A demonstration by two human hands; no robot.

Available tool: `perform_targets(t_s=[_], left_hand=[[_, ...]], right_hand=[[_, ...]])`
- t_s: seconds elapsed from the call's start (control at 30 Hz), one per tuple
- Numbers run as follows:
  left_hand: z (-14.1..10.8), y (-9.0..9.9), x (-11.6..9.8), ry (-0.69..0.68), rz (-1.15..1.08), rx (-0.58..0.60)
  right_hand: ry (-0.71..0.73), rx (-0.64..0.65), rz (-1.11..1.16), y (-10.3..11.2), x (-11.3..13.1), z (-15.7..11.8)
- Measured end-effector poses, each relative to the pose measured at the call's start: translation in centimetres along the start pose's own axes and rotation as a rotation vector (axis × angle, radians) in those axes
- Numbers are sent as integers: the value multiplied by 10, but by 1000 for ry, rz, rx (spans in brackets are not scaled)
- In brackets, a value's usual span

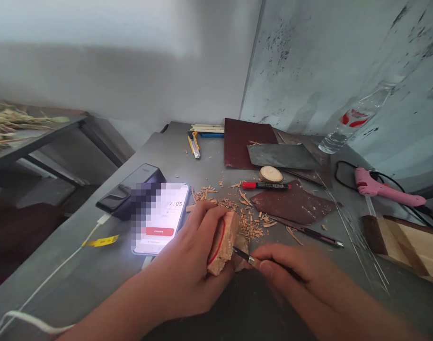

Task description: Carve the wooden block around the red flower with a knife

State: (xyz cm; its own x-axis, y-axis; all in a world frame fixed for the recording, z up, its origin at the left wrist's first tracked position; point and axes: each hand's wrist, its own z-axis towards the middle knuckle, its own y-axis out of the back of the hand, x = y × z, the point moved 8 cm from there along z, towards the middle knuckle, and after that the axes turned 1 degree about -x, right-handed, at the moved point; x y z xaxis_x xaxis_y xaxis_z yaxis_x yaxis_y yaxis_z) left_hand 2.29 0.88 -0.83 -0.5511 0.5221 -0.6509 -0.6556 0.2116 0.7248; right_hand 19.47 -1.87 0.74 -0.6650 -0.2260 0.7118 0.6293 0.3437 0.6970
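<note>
A block of wood (226, 241) with a red curved line drawn on its face is gripped by my left hand (198, 241), tilted up over the table. Its right side looks rough and cut. My right hand (290, 270) is closed round the handle of a carving knife (243, 255), whose metal end touches the rough side of the block. Part of the handle is hidden inside my fingers. Wood shavings (250, 225) lie behind the block. A lit phone (166, 218) leans to the left of my left hand.
A dark power bank (131, 189) with a white cable stands behind the phone. Further back lie a yellow utility knife (194, 144), sandpaper sheets (244, 147), a wood slice (270, 174) and a red marker (266, 185). At right are a pink glue gun (386, 189), thin rods and a water bottle (358, 116).
</note>
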Motion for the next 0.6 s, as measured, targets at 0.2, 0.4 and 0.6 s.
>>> perform_targets(t_s=[0.2, 0.4, 0.6], left_hand=[[-3, 9, 8, 62, -99, -183], [-4, 9, 6, 48, -64, -224], [-3, 13, 7, 126, -107, -297]], right_hand=[[-13, 130, 185, -19, 4, 8], [-31, 169, 201, -27, 7, 9], [-155, 66, 245, -24, 12, 5]])
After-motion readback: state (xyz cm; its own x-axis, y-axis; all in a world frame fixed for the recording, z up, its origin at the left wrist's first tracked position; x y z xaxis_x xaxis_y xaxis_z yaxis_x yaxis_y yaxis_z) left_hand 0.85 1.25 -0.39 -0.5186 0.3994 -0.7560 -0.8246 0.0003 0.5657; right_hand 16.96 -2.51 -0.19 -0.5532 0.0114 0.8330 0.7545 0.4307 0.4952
